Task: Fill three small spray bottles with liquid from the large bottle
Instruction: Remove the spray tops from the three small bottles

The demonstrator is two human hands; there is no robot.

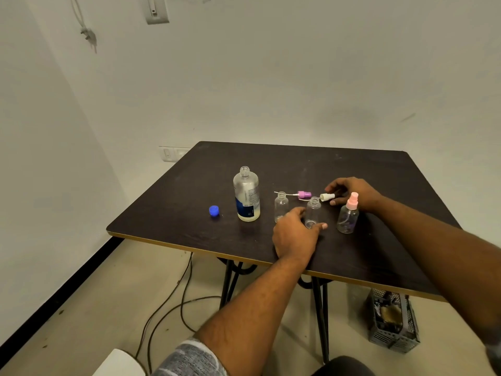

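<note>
Dark table (pixel 379 185), observed from its near side. The large bottle (pixel 246 198) stood upright, neck open, with pale liquid in its lowest part only. Its blue cap (pixel 214 211) lay on the table just left of it.

Right of the large bottle stood three small spray bottles in a rough row, all upright.
- Nearest to it: open small bottle (pixel 281 206), no top fitted.
- Next rightward: middle small bottle (pixel 313 211), also without a top.
- Farthest right: capped small bottle (pixel 347 218), clear body, pink sprayer on.

The left hand (pixel 295 234) gripped the middle small bottle low down. The thumb was wrapped across the base on the side away from the large bottle, and the fingers were on the side toward it. I could not tell whether those fingers also touched the open small bottle.

The right hand (pixel 352 194) was behind the capped small bottle, fingers curled. A white spray head (pixel 326 197) lay on its side between the index fingertip and the thumb tip. Contact could not be made out, so the grip is unconfirmed.

A purple spray head (pixel 304 195) with its dip tube lay flat between the large bottle and the white spray head, behind the two open bottles. Neither hand touched it.

The hands were apart. A grey crate (pixel 393 321) sat on the floor under the table, far right of the large bottle.
</note>
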